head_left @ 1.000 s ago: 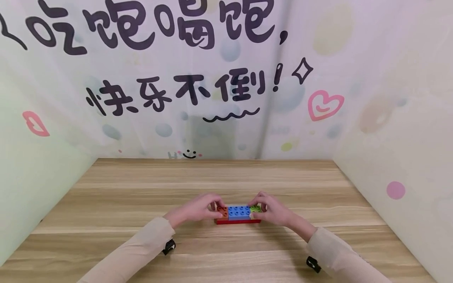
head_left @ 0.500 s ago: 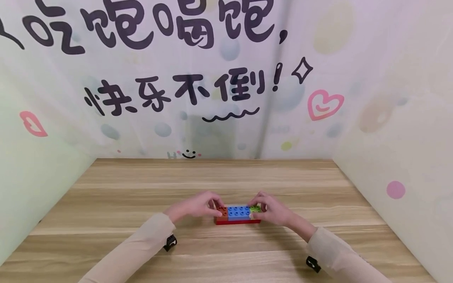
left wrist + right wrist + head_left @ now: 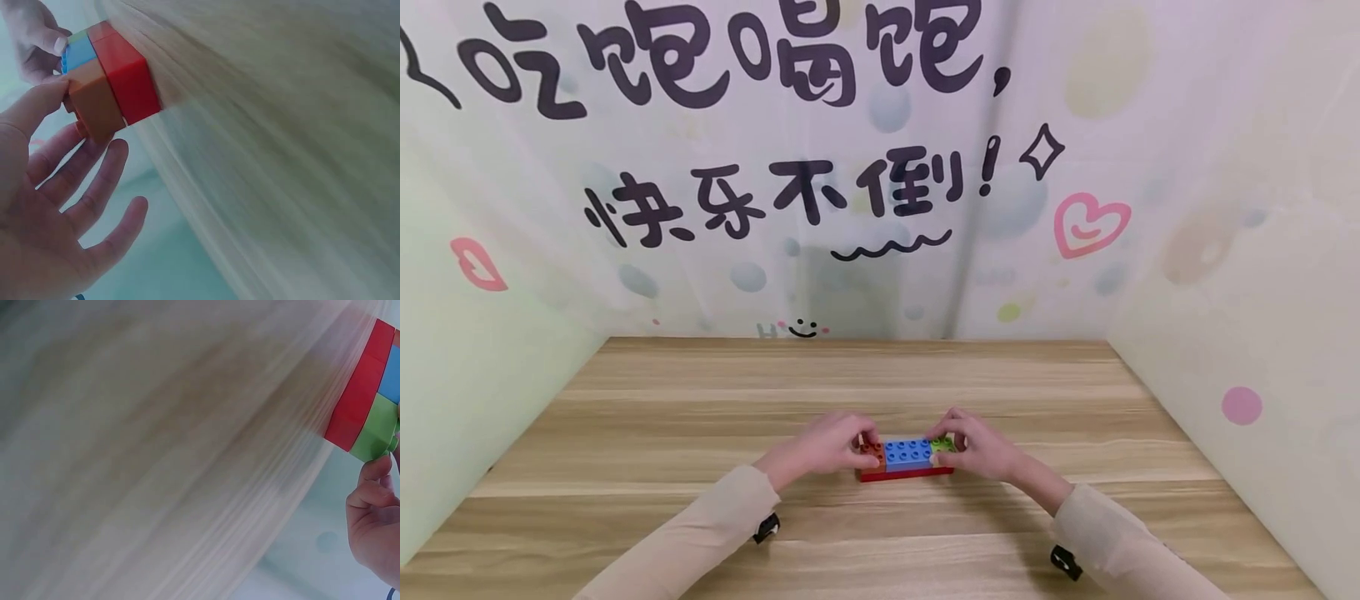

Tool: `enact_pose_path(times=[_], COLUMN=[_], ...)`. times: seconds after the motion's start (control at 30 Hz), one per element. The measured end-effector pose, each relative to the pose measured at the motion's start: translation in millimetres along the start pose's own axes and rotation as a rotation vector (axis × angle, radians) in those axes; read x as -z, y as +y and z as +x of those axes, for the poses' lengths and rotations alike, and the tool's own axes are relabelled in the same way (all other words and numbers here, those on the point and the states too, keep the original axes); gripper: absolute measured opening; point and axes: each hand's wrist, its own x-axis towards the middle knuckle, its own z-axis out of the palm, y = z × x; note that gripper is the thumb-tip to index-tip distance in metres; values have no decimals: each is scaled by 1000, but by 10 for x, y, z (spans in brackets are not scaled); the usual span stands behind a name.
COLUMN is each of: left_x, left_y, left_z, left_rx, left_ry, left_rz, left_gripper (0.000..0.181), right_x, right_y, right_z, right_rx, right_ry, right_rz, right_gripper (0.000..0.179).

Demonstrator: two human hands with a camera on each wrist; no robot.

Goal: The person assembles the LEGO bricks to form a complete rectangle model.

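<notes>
A row of toy building bricks lies on the table in the head view: an orange brick (image 3: pixel 874 458) at the left end, a blue brick (image 3: pixel 908 451) in the middle, a green brick (image 3: pixel 942 448) at the right. They sit side by side on a red layer (image 3: pixel 906 475). My left hand (image 3: pixel 831 443) pinches the orange brick between thumb and fingers; the left wrist view shows a thin gap where orange brick meets red layer at one corner. My right hand (image 3: pixel 977 446) pinches the green brick, its thumb towards the near side.
The wood-grain table (image 3: pixel 737 375) extends around the bricks. Behind it hangs a white printed curtain (image 3: pixel 700 292) with dark lettering, and pale walls stand at left and right. A black strap piece (image 3: pixel 767 527) hangs below the left sleeve.
My left wrist has lowered and shifted slightly right and nearer. The left end of the brick row sits slightly nearer than before. My right hand has hardly moved.
</notes>
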Motion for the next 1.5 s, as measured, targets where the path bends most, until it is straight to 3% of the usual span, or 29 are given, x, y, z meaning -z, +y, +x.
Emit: enact_pose_path(times=[0.23, 0.83, 1.1, 1.5], left_x=[4, -26, -46, -116], left_y=[36, 18, 21, -9], left_z=[-1, 16, 27, 55], left_rx=[-6, 1, 10, -27], left_ry=[13, 4, 34, 30], left_rz=[65, 30, 70, -75], left_gripper=[22, 22, 28, 30], right_x=[9, 88, 89, 22], right_y=[-1, 64, 51, 25], right_z=[-8, -78, -52, 8], right_rx=[32, 0, 1, 14], right_ry=[15, -24, -29, -14], right_rz=[-11, -23, -49, -35], right_gripper=[26, 27, 26, 26])
